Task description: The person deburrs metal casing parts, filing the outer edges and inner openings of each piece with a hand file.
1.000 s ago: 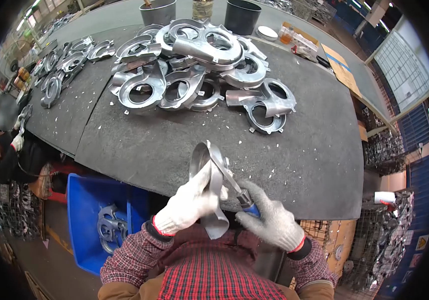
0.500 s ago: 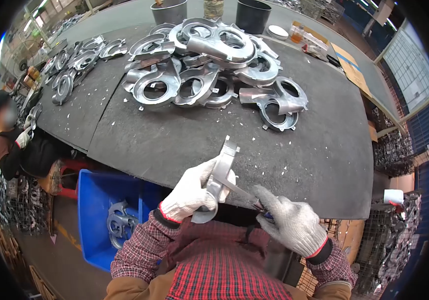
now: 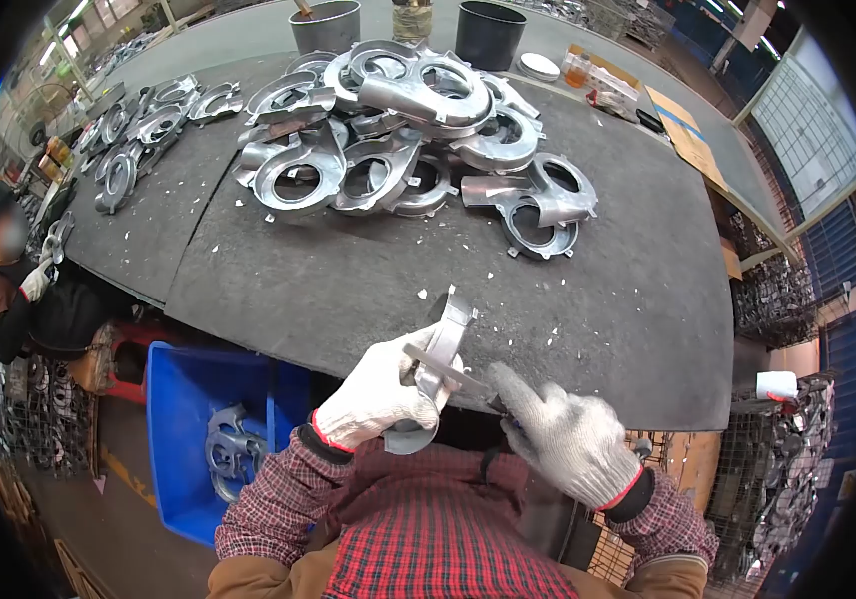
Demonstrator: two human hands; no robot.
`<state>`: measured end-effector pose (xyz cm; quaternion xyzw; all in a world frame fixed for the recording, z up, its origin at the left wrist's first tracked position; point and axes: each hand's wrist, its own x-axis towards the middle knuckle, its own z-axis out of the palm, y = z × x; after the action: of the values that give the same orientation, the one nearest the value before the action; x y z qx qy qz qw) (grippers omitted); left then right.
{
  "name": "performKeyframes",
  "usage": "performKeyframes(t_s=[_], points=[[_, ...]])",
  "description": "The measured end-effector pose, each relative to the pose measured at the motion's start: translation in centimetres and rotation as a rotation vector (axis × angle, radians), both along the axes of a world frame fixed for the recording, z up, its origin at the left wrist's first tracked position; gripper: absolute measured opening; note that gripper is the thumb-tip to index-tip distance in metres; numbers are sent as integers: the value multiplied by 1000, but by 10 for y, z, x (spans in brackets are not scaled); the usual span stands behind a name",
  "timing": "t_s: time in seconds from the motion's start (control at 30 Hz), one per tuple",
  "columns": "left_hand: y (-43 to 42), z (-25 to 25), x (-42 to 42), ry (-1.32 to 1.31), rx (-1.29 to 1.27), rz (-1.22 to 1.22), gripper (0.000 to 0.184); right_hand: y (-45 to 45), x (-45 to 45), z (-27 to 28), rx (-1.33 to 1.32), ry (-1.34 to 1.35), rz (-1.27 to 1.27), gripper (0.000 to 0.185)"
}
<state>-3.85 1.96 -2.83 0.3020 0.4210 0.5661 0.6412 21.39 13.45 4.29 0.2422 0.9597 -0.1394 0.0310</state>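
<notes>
My left hand (image 3: 373,394), in a white knit glove, is closed around a silver metal casting (image 3: 455,311) at the table's near edge. My right hand (image 3: 577,444), gloved too, grips the handle end of a flat file (image 3: 446,367). The narrow grey blade lies across the casting, with its tip by my left thumb. My right fingers cover most of the handle. Beyond my hands, similar ring-shaped castings (image 3: 438,95) are heaped on the dark table (image 3: 348,290). A pair of castings (image 3: 546,205) sits at the heap's right side.
A blue bin (image 3: 173,439) with castings inside stands below the table at left. Metal chips dot the tabletop. Two buckets (image 3: 491,35) stand behind the heap. Another person (image 3: 18,265) works at far left beside more castings (image 3: 163,125). Wire cages (image 3: 777,479) are at right.
The file has slid left across the casting, its tip now reaching past the near side. My right hand has moved slightly left with it. The whole view has shifted a little.
</notes>
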Motion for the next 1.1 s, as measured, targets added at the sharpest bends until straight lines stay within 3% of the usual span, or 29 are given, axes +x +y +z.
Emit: performKeyframes(t_s=[0.37, 0.43, 0.5, 0.53, 0.6, 0.63, 0.67, 0.73, 0.8, 0.83, 0.9, 1.03, 1.1], points=[[-4, 11, 5, 2, -104, 13, 90, 15, -3, 2, 56, 39, -97, 68], [-3, 12, 3, -21, -108, 22, 91, 21, 1, 6, -36, 54, -89, 68], [-7, 8, 2, -54, -127, 41, 92, 22, 3, 9, -309, 96, 49, 69], [-6, 4, 0, 38, -82, 0, 99, 21, -1, 20, -473, -38, 21, 69], [-5, 5, 0, 156, -29, -48, 122, 28, 6, -1, -620, 30, 89, 69], [-5, 4, 1, 150, -30, -43, 122, 31, 8, -7, -760, 106, 149, 68], [-5, 3, 1, 158, -30, -36, 127, 31, 7, -1, -800, 8, 103, 69], [-7, 2, 4, 164, -30, -18, 132, 21, 1, 19, -674, -51, 88, 71], [-8, 2, 6, 81, -72, 38, 123, 13, -3, 21, -424, -47, 92, 72], [-9, 3, 4, 80, -70, 43, 123, 12, -2, 20, -421, -48, 97, 72], [-11, 3, -2, 128, -88, -35, 114, 9, -1, 16, -61, -120, 118, 71], [-13, 6, 2, 34, -106, 9, 109, 4, 1, 9, 53, -112, 76, 72], [-15, -1, -5, 78, 25, -69, 114, 11, 2, 9, -303, 65, 116, 73]])
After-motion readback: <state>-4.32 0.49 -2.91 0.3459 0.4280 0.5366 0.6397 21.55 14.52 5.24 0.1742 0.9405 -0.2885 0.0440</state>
